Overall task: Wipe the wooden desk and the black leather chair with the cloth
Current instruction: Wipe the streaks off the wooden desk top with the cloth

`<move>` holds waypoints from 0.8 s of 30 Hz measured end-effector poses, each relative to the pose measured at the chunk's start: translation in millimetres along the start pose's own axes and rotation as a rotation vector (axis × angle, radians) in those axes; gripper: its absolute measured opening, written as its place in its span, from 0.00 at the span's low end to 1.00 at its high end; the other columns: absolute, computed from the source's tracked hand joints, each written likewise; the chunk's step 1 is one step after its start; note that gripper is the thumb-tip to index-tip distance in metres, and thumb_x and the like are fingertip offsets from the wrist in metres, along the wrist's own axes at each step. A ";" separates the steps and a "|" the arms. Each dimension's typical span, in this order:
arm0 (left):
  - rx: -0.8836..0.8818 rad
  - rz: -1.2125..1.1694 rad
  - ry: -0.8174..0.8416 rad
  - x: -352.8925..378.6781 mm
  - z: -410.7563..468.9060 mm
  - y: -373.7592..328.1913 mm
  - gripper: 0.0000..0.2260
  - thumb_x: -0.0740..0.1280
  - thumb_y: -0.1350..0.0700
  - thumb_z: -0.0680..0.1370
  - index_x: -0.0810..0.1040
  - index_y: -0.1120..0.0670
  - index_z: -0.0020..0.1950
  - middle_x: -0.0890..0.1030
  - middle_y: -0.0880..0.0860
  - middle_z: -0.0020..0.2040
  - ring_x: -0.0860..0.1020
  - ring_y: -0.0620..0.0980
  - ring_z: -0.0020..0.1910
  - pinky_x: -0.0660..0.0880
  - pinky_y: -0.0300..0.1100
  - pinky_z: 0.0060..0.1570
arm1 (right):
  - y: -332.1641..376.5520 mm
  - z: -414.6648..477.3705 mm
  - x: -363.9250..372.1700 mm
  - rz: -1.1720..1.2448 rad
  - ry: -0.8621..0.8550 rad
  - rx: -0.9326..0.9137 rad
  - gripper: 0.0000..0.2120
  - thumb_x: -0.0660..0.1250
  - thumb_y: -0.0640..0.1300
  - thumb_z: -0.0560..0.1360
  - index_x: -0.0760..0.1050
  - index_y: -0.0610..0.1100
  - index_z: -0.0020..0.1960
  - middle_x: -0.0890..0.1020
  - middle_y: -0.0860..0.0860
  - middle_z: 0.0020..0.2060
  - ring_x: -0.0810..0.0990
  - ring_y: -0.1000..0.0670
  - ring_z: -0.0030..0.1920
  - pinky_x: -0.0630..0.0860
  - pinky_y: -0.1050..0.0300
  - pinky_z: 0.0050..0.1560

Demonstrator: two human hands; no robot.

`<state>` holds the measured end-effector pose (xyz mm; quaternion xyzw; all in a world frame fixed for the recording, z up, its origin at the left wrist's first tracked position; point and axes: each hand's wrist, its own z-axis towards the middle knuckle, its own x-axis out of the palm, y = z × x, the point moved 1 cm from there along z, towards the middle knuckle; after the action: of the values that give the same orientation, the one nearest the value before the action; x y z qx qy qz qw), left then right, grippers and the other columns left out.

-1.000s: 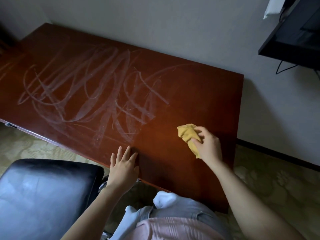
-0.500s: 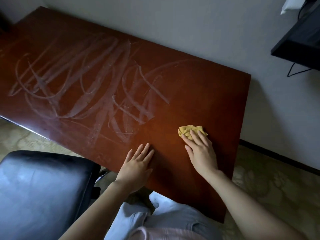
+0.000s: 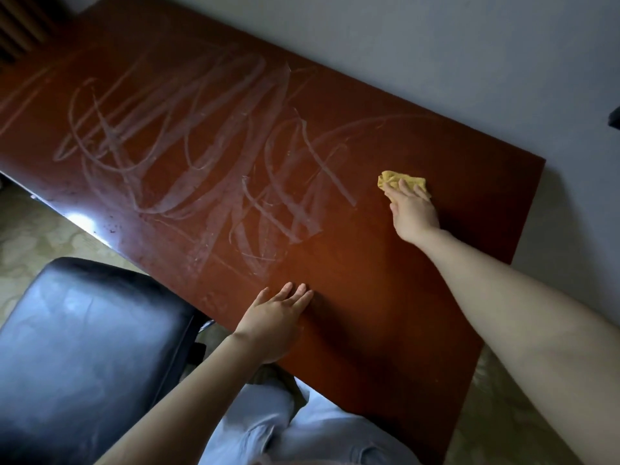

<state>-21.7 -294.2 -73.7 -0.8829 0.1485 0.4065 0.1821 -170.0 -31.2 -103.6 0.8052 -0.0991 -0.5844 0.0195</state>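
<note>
A reddish-brown wooden desk (image 3: pixel 385 297) runs along the wall, its middle streaked with pale wipe marks. A crumpled yellow cloth (image 3: pixel 391 179) lies on the desk's right part. My right hand (image 3: pixel 412 209) presses flat on the cloth with straight fingers, arm stretched out. Near the desk's front edge my left hand (image 3: pixel 275 320) rests flat on the wood, fingers straight and holding nothing. The black leather chair (image 3: pixel 84 357) stands at the lower left, its seat close to the desk's front edge.
A grey wall (image 3: pixel 436 45) backs the desk. A dark object (image 3: pixel 614 119) juts in at the right edge. Patterned flooring (image 3: pixel 503 414) shows right of the desk and to the left of the chair. My legs in light trousers (image 3: pixel 302 431) are below.
My right hand has flattened onto the cloth and pushed it away from me, toward the desk's far right. My left hand stays resting near the front edge.
</note>
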 end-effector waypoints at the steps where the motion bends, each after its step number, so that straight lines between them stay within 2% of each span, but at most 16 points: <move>1: -0.004 -0.002 0.004 -1.1 0.2 -0.1 0.28 0.54 0.50 0.83 0.42 0.49 0.79 0.46 0.47 0.79 0.45 0.48 0.78 0.46 0.52 0.75 | 7.9 3.0 1.5 -0.001 -0.004 0.020 0.24 0.52 0.42 0.82 0.54 0.56 0.76 0.54 0.50 0.76 0.50 0.43 0.75 0.59 0.43 0.71; 3: -0.009 -0.001 0.014 -3.2 0.8 -0.2 0.29 0.54 0.50 0.83 0.42 0.49 0.79 0.47 0.47 0.79 0.46 0.48 0.78 0.46 0.52 0.75 | 20.7 0.9 7.3 -0.001 -0.030 0.031 0.26 0.53 0.39 0.81 0.52 0.55 0.76 0.53 0.50 0.77 0.49 0.42 0.76 0.57 0.43 0.72; 7: -0.014 0.006 0.021 -5.7 3.0 -0.3 0.29 0.55 0.51 0.83 0.42 0.49 0.79 0.48 0.48 0.79 0.47 0.47 0.78 0.46 0.50 0.75 | 31.7 -15.3 20.5 0.008 -0.069 -0.071 0.30 0.54 0.34 0.79 0.53 0.55 0.76 0.55 0.50 0.76 0.48 0.44 0.76 0.55 0.47 0.73; 14: 0.010 0.033 0.018 -4.9 4.1 -1.3 0.28 0.53 0.51 0.83 0.44 0.49 0.79 0.49 0.49 0.79 0.49 0.49 0.78 0.50 0.50 0.75 | 48.9 -73.9 46.9 -0.035 -0.089 -0.267 0.27 0.55 0.40 0.79 0.56 0.57 0.75 0.58 0.53 0.75 0.51 0.46 0.75 0.57 0.45 0.71; 17: 0.020 0.058 0.016 -2.4 4.7 -1.8 0.28 0.53 0.52 0.82 0.43 0.49 0.79 0.48 0.50 0.79 0.49 0.50 0.78 0.51 0.51 0.75 | 51.2 -112.9 62.9 0.021 -0.127 -0.305 0.25 0.57 0.41 0.79 0.60 0.57 0.74 0.62 0.53 0.74 0.54 0.46 0.75 0.57 0.46 0.70; 20: 0.023 0.079 0.005 0.5 5.9 -1.8 0.30 0.55 0.51 0.82 0.43 0.49 0.79 0.47 0.50 0.79 0.49 0.51 0.78 0.51 0.50 0.74 | 48.2 -155.4 77.0 0.075 -0.157 -0.324 0.26 0.59 0.39 0.77 0.65 0.57 0.72 0.67 0.53 0.72 0.60 0.45 0.73 0.62 0.45 0.69; 24: 0.025 0.123 0.016 1.7 6.6 -1.2 0.39 0.63 0.44 0.78 0.41 0.49 0.79 0.47 0.50 0.79 0.48 0.51 0.78 0.50 0.50 0.74 | 37.4 -212.3 92.6 0.174 -0.315 -0.335 0.26 0.66 0.33 0.71 0.74 0.52 0.67 0.75 0.51 0.65 0.70 0.44 0.67 0.70 0.43 0.63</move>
<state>-24.5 -290.4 -78.8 -0.8731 0.2089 0.4079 0.1665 53.1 -102.6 -117.7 0.6781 -0.0714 -0.7071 0.1873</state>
